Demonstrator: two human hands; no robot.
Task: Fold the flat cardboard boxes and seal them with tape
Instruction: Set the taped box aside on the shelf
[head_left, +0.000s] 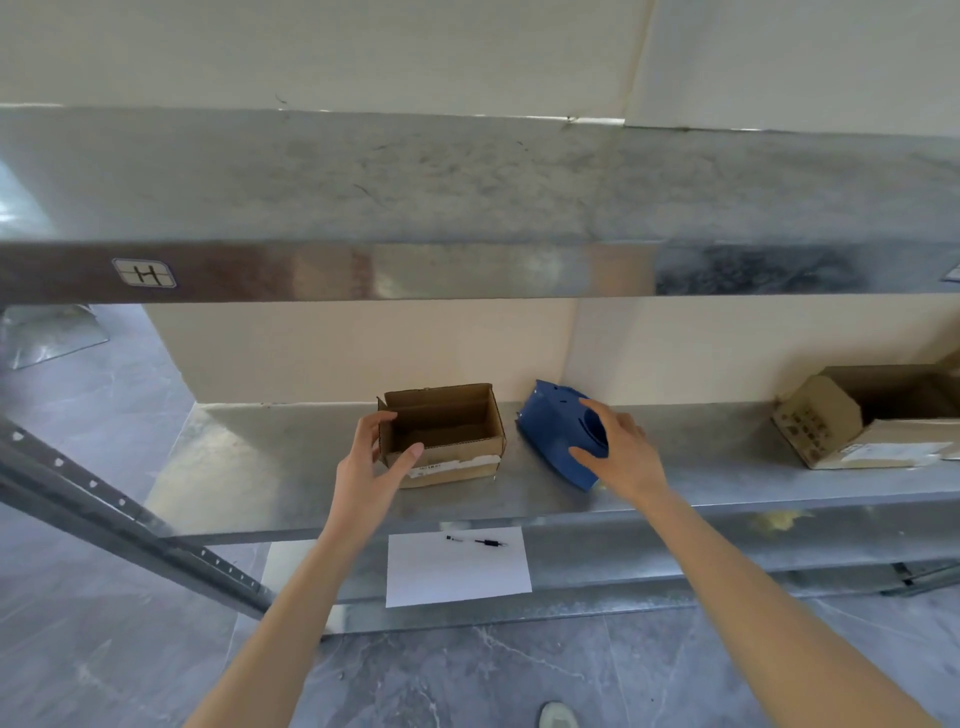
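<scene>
A small brown cardboard box (452, 431) stands open-topped on the middle metal shelf (270, 467), with a torn white label on its front. My left hand (371, 467) reaches to its left front corner, fingers spread around the corner and touching it. To the right of the box lies a blue plastic tape dispenser (553, 431), tilted on its side. My right hand (623, 454) rests over it, thumb and fingers around its right end.
A larger open cardboard box (852, 415) lies on its side at the shelf's right end. On the lower shelf sits a white paper sheet (457, 571) with a pen (475, 541). A top shelf (467, 270) overhangs. A slanted metal upright (104, 514) crosses the left.
</scene>
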